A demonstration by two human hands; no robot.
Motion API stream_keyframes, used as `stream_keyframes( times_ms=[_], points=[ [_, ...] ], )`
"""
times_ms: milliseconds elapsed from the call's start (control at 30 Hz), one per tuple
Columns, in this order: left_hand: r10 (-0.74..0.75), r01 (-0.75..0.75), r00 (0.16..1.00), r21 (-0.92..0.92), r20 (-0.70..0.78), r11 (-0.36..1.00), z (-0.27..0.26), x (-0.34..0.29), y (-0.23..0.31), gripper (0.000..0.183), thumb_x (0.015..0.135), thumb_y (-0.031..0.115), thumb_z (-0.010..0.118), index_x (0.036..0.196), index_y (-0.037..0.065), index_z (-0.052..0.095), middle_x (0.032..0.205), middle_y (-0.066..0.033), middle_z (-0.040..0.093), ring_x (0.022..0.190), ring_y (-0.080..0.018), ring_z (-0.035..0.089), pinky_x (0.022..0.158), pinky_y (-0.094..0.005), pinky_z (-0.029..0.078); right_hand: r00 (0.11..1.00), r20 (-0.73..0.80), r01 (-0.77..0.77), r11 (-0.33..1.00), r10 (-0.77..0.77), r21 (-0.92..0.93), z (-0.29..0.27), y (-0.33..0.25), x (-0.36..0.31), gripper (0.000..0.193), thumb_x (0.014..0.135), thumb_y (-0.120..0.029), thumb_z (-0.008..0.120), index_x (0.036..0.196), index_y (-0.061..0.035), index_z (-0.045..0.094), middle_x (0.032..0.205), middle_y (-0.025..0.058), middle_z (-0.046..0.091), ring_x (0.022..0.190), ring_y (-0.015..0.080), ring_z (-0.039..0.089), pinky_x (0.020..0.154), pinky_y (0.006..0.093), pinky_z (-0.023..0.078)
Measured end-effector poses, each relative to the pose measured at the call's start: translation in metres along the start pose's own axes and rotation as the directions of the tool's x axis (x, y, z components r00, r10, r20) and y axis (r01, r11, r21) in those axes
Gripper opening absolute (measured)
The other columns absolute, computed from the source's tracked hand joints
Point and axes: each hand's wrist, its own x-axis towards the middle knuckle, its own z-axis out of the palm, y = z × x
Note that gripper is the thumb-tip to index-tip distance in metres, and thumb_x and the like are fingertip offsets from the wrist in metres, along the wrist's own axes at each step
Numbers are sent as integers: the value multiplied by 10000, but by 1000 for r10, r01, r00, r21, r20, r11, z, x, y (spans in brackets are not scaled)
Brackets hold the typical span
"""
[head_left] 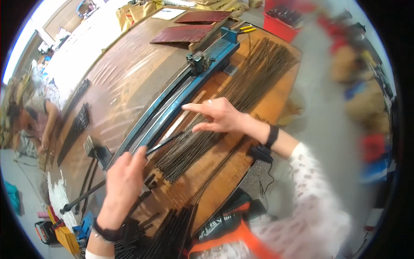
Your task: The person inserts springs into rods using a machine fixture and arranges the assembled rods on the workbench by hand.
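My left hand (124, 183) is closed near the lower end of a long blue metal rail fixture (166, 114). A thin dark strip (164, 143) runs out from its fingertips; what lies inside the fingers is hidden. My right hand (220, 115) hovers beside the rail with index finger and thumb apart, holding nothing visible. Beneath it lies a bundle of long, thin, ridged metal strands (189, 151), with more strands (265, 69) farther up the table. A metal clamp block (199, 62) sits on the rail's far part. Left of my left hand, a black rod (84, 197) slants toward it.
Dark red boards (183, 34) lie at the far side of the wooden table (230, 166). Yellow-handled pliers (246, 29) rest past the rail, near a red bin (280, 23). Another person (39, 114) works at the left. Black rods (168, 228) bunch up near my body.
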Motion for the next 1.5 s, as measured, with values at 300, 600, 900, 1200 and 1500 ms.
stream_keyframes(
  times_ms=[300, 600, 900, 1200, 1500],
  points=[
    [67, -61, 995, -70, 77, 996, 22, 42, 11, 379, 887, 49, 586, 1265, 60, 569, 801, -133, 540, 781, -339, 600, 664, -440, 502, 978, -142, 101, 949, -149, -300, -43, 66, -15, 332, 805, -248, 807, 1085, -101, 704, 844, 58, 709, 620, 223, 627, 561, 319, 510],
    [-11, 12, 1000, -16, 17, 1000, 35, 45, -13, 365, 863, 36, 608, 1221, 103, 607, 773, -124, 526, 716, -334, 579, 614, -431, 489, 904, -179, -421, 884, 389, -203, 3, 82, -23, 453, 819, -208, 771, 1221, -46, 639, 989, 81, 711, 865, 291, 693, 708, 372, 553],
    [-88, 91, 995, 65, -54, 994, 4, -13, -35, 353, 823, 11, 654, 1164, 98, 676, 729, -119, 491, 702, -309, 556, 619, -411, 458, 994, -101, 50, 979, -31, 200, 30, 4, -3, 466, 864, -347, 712, 1248, -91, 650, 832, 24, 640, 780, 198, 580, 771, 394, 429],
    [-42, 48, 993, 53, -108, 997, -10, -51, -28, 437, 781, -37, 643, 1196, 100, 667, 720, -104, 452, 672, -282, 511, 600, -405, 431, 966, -141, 222, 975, -216, 22, 67, -71, 44, 425, 904, -323, 682, 1286, -140, 651, 581, -20, 498, 484, 97, 478, 430, 269, 411],
    [-421, 517, 818, 180, -391, 837, -86, -182, -98, 101, 955, 30, 556, 1033, -30, 579, 868, -214, 569, 791, -400, 564, 696, -425, 455, 995, -54, 82, 997, -82, -6, 112, -36, 63, 188, 959, -159, 625, 1103, -40, 650, 864, 92, 677, 779, 236, 666, 678, 355, 531]
  ],
)
